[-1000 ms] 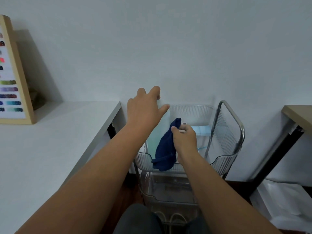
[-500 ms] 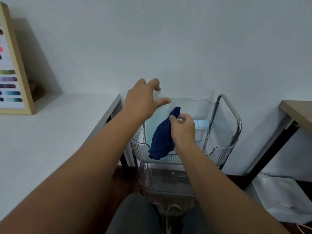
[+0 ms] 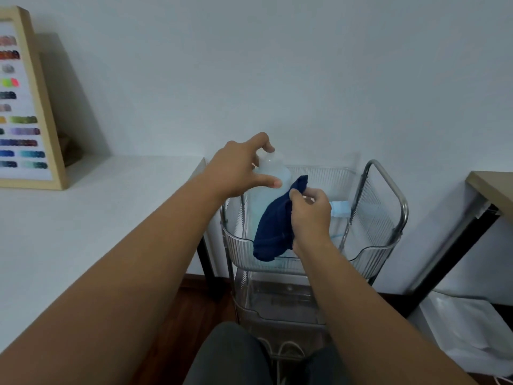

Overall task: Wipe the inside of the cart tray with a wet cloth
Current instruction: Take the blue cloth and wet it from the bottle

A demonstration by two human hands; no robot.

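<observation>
A clear ribbed cart tray [image 3: 372, 254] sits on top of a chrome-framed cart against the wall. A translucent bottle [image 3: 273, 173] stands in the tray's left part. My left hand [image 3: 238, 170] closes around the bottle's top, with a finger on the cap and the thumb across its front. My right hand [image 3: 311, 215] is over the tray and pinches a dark blue cloth [image 3: 273, 229], which hangs down over the tray's front rim. A light blue item [image 3: 340, 208] lies in the tray behind my right hand.
A white table [image 3: 83, 218] on the left touches the cart and carries a wood-framed colour chart [image 3: 25, 107]. A wooden desk with a black leg [image 3: 458, 245] stands at right. The cart's lower tray [image 3: 277, 298] is below, with white sheets [image 3: 472, 329] on the floor.
My left hand has gone from hovering with spread fingers to closing on the bottle's top. My right hand still holds the cloth over the tray.
</observation>
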